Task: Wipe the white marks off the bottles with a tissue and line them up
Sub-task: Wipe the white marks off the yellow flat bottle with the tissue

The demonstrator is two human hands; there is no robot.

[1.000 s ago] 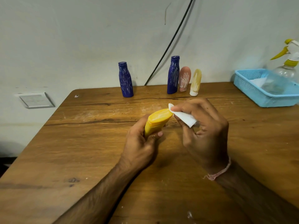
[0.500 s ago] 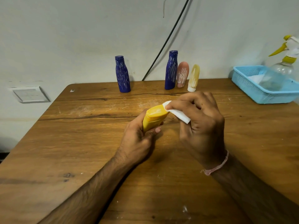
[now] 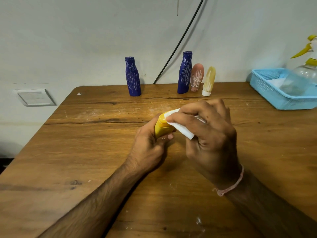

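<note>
yellow bottle under the tissue

i see the left hand wrapped round the yellow bottle, its fingers curled under the body, holding it tilted over the worktop. the right hand pinches a folded white tissue between thumb and bent fingers and presses it against the bottle's upper end, just right of the left fingers.

beyond both sets of fingers, along the far edge by the wall, four bottles stand upright, all with white scribbles. the left blue bottle stands far and to the left of the fingers, apart from the rest. the right blue bottle, pink bottle and cream bottle stand close together, straight beyond the right fingers.

far right of the fingers sits a blue basket with a clear spray bottle. it is too blurred for me to tell whether it lies inside the basket.
</note>
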